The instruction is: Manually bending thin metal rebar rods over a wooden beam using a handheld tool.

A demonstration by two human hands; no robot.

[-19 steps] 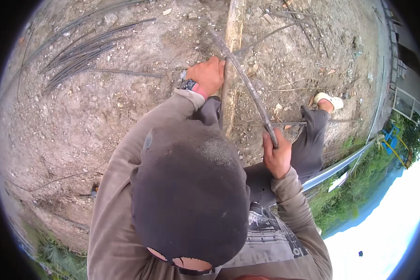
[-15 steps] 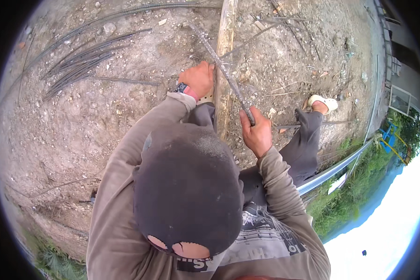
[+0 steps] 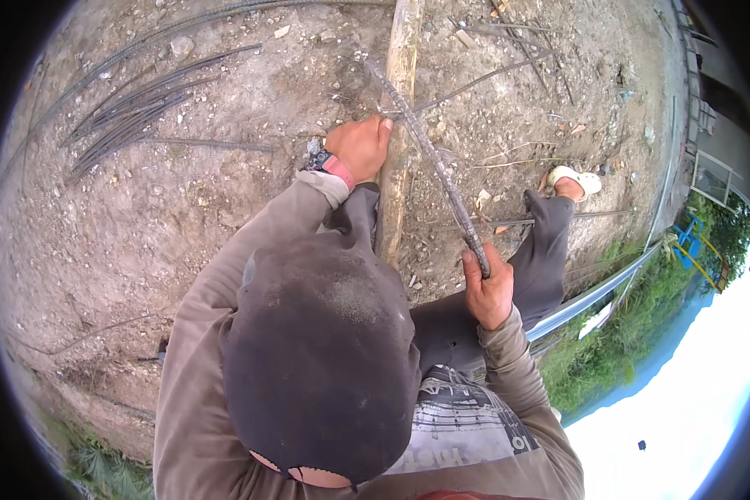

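My right hand (image 3: pixel 490 287) is wrapped around the near end of a long, rough metal bar (image 3: pixel 433 158). The bar slants away to the far left, crossing above a wooden beam (image 3: pixel 404 50) on the ground. At the beam's left side my left hand (image 3: pixel 360 148), wearing a dark watch (image 3: pixel 318 160), is closed with its thumb toward the wood. What its fingers hold, if anything, is hidden. Just past this hand, a thin steel rod (image 3: pixel 492 77) runs from the beam to the far right.
Several loose steel rods (image 3: pixel 133 112) lie bunched on the stony soil at the left. My foot in a pale clog (image 3: pixel 577 183) rests at the right, near another rod (image 3: pixel 600 214). A metal rail (image 3: pixel 596 298) and green plants (image 3: pixel 617 367) lie beyond.
My right hand has moved right and closer to me, drawing the bar with it. The thin rod beyond the beam now reaches farther right. My left hand stays by the beam.
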